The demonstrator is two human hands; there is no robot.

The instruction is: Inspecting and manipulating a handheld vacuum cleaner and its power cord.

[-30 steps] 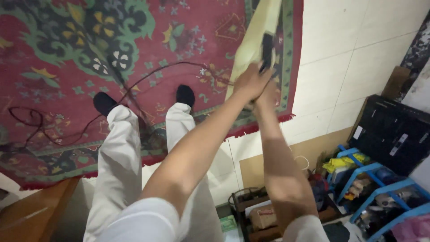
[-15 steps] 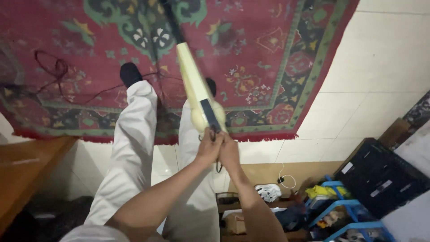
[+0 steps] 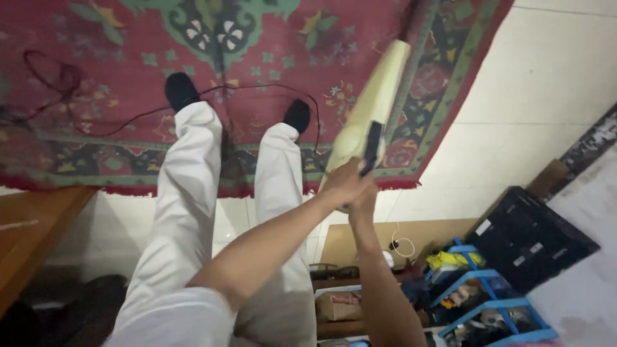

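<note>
A big red rug with green and yellow flower patterns covers most of the floor, and beside it lie pale floor tiles. The person stands on the rug in white trousers and black socks, seen from above. A thin black cord runs over the rug, past the feet, in loose curves. At the left edge there is a brown wooden surface. At the lower right stand a black box and some blue racks filled with small mixed things, and near them is a cardboard box on a low shelf. Both arms reach forward and meet at a cream-coloured stick vacuum, which is tilted, its long body going up and to the right over the rug border. The left hand is wrapped closed around the lower end of the vacuum, near its dark handle. The right hand is just under the left one and touches the same end; its fingers are mostly hidden, so I cannot tell how it grips.
</note>
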